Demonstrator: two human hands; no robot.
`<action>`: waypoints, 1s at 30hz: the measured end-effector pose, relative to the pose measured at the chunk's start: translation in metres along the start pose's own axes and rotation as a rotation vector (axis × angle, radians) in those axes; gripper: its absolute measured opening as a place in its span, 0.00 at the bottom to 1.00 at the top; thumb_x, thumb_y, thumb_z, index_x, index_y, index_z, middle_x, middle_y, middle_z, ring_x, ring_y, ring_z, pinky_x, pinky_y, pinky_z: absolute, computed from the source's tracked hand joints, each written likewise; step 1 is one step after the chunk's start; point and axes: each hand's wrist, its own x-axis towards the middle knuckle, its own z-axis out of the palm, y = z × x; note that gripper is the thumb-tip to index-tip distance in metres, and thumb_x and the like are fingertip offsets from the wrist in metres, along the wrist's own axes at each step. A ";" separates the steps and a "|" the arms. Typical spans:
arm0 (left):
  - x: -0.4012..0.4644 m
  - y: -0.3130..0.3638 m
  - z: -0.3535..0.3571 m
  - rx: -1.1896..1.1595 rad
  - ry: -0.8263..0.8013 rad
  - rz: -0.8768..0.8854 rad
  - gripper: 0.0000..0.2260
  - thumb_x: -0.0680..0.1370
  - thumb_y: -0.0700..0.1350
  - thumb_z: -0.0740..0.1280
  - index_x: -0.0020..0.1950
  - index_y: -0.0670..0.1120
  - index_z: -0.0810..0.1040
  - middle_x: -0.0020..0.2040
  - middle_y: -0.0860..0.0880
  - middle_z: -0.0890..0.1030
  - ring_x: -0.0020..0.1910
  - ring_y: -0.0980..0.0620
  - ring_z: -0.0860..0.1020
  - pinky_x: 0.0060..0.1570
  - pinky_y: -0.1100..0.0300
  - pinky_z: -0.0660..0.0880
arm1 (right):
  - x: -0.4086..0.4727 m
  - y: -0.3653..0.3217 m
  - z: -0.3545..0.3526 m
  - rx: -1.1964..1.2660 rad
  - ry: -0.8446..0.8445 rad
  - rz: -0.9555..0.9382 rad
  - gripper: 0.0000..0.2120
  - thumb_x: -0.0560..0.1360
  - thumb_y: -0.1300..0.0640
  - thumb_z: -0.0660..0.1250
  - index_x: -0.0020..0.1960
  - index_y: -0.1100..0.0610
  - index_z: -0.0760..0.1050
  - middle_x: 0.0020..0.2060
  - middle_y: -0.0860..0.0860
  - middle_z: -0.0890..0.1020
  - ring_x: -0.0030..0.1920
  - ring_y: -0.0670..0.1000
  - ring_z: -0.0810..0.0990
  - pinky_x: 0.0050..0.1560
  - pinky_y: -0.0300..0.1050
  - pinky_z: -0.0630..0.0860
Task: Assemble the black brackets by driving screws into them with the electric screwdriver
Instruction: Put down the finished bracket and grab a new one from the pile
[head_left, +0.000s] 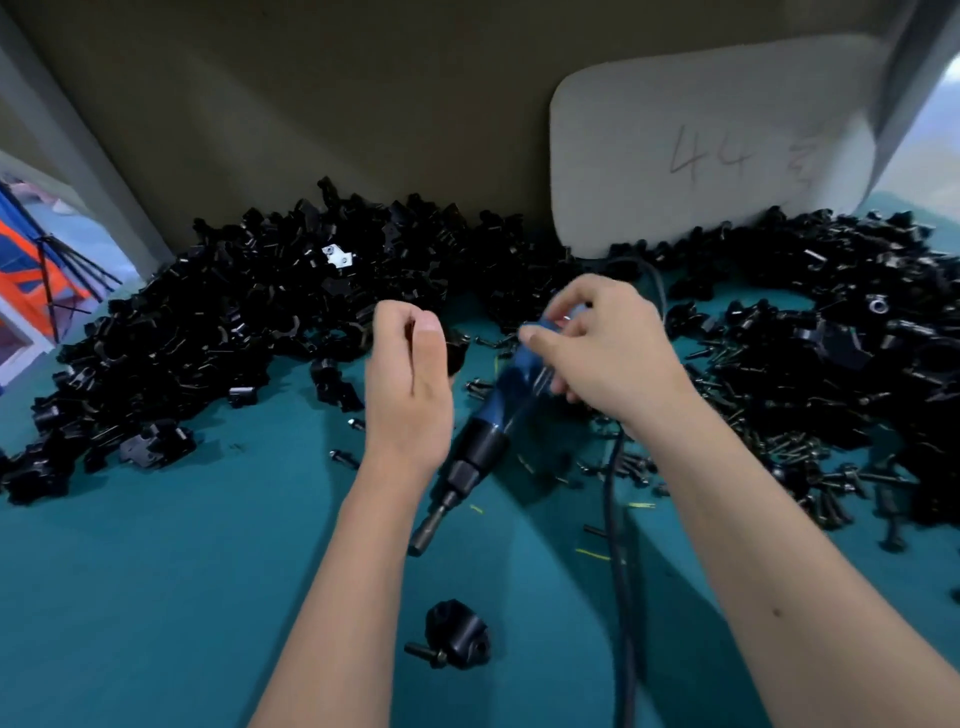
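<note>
With one screwed black bracket (460, 634) lying near the table's (156, 597) front edge, the right hand (602, 348) grips the electric screwdriver (483, 436) while the left hand (410, 364) curls around a black part, heaps unassembled along the back edge.

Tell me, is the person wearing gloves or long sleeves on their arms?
No. The left hand and the right hand are bare, with no gloves or rings showing. Both forearms are uncovered right down to the picture's bottom edge: no sleeves, watch or bracelets show. The fingernails look short and plain.
</note>
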 end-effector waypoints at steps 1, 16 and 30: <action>-0.001 0.005 0.005 0.001 0.011 0.024 0.10 0.81 0.60 0.55 0.45 0.55 0.67 0.36 0.55 0.71 0.35 0.49 0.72 0.33 0.55 0.69 | 0.000 -0.005 -0.007 -0.040 -0.038 -0.087 0.07 0.77 0.51 0.75 0.50 0.50 0.78 0.33 0.49 0.83 0.25 0.43 0.79 0.29 0.37 0.75; -0.033 0.115 0.200 0.360 -0.291 0.005 0.22 0.85 0.61 0.52 0.58 0.44 0.73 0.56 0.42 0.79 0.56 0.40 0.76 0.50 0.49 0.67 | -0.007 0.034 -0.199 -0.286 0.152 0.115 0.09 0.78 0.53 0.73 0.44 0.59 0.81 0.30 0.56 0.84 0.24 0.51 0.79 0.34 0.45 0.76; -0.024 0.091 0.218 0.716 -0.406 0.271 0.08 0.80 0.46 0.61 0.47 0.46 0.79 0.48 0.44 0.77 0.55 0.41 0.73 0.52 0.48 0.76 | 0.039 0.035 -0.193 -0.634 0.252 0.074 0.08 0.73 0.64 0.70 0.47 0.54 0.84 0.48 0.56 0.86 0.52 0.60 0.84 0.55 0.46 0.80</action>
